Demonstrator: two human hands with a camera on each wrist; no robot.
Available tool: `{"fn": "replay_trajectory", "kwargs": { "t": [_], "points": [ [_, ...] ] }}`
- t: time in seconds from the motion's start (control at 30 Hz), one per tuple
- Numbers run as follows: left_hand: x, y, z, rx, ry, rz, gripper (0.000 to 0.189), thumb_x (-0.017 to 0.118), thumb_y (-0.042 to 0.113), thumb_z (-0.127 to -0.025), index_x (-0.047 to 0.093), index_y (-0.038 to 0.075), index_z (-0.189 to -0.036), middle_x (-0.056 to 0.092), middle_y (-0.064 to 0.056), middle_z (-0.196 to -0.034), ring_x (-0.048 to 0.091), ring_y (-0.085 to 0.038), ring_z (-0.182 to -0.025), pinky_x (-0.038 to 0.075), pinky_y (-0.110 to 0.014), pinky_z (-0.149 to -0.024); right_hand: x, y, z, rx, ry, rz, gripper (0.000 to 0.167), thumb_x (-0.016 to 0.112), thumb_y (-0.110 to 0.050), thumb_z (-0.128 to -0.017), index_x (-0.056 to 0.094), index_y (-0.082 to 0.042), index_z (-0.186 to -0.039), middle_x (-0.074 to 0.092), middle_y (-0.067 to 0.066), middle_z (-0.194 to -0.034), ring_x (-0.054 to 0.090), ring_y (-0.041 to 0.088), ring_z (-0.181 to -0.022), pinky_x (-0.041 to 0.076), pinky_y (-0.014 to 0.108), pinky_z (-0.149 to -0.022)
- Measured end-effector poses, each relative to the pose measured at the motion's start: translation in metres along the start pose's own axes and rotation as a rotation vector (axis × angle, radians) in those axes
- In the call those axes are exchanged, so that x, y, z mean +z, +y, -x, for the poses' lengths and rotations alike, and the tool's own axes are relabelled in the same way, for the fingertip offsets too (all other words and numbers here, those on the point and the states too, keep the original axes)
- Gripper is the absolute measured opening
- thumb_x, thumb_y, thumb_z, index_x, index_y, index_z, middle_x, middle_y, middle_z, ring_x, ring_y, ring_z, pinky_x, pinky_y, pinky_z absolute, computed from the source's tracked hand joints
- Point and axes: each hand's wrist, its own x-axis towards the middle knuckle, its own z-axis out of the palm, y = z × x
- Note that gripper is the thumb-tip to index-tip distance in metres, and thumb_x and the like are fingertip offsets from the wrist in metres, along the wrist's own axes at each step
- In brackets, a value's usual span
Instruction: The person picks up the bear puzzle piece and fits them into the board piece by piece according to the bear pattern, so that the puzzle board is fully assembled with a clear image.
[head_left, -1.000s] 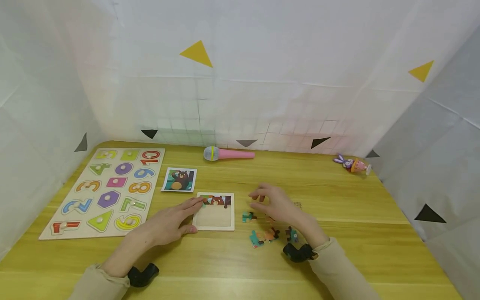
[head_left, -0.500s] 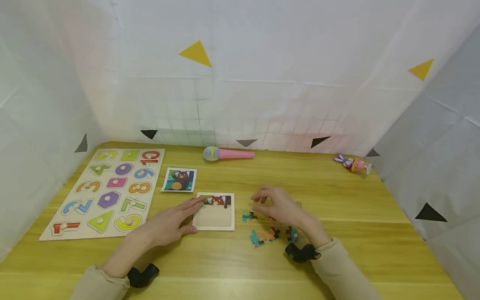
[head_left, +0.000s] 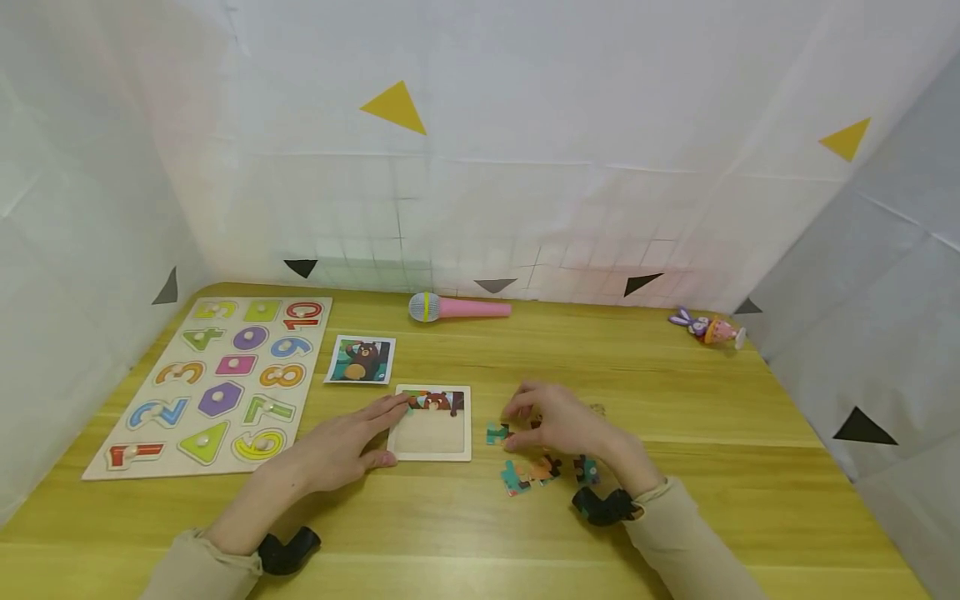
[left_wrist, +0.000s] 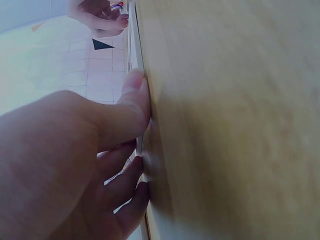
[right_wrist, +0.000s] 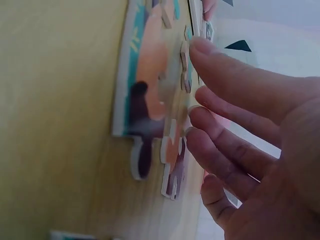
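In the head view my left hand [head_left: 330, 457] rests on the left side of a small wooden puzzle tray [head_left: 467, 425]. Its fingers lie on the upper left and its thumb at the lower left corner. The tray's upper part holds joined pieces of a bear picture [head_left: 433, 401]; bare wood shows below. My right hand [head_left: 566, 425] hovers low over loose jigsaw pieces, thumb and fingers apart, around a teal piece [head_left: 497, 433]. The right wrist view shows the thumb [right_wrist: 215, 57] close to that piece; whether it touches cannot be told. Joined orange-and-teal pieces [right_wrist: 147, 65] lie nearer.
A bear picture card [head_left: 360, 360] lies behind the tray. At left is a number-and-shape board [head_left: 168, 392]. A pink toy microphone [head_left: 472, 309] lies at the back, a rabbit figure [head_left: 705, 327] at the far right. Another dark teal piece [head_left: 587, 469] sits near the right wrist.
My right hand has come down and slightly forward toward the teal piece, its thumb lower than before. The left hand and the tray stay in place.
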Motion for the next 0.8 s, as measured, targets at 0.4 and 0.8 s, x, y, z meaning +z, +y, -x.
{"fn": "replay_trajectory", "kwargs": {
  "t": [0.4,0.8],
  "points": [
    [0.0005,0.0004,-0.0003,-0.001,0.003,0.001,0.071,0.060,0.035,-0.099,0.029,0.014,-0.159,0.023,-0.007,-0.166,0.043,-0.035,-0.141,0.041,-0.057,-0.109,0.0014,-0.0059,0.0005,0.031,-0.006,0.004,0.021,0.081,-0.032,-0.085,0.074,-0.020,-0.101,0.061,-0.005,-0.101,0.055,0.017,-0.088,0.048,0.028,-0.076],
    [0.0022,-0.0011,-0.0010,-0.007,0.005,-0.004,0.071,0.060,0.037,-0.099,0.028,0.015,-0.159,0.023,-0.006,-0.166,0.043,-0.036,-0.141,0.042,-0.057,-0.108,0.0033,-0.0064,0.0001,0.014,0.009,0.028,0.016,0.080,-0.027,-0.086,0.074,-0.020,-0.099,0.061,-0.006,-0.100,0.055,0.016,-0.088,0.050,0.029,-0.078]
  ]
}}
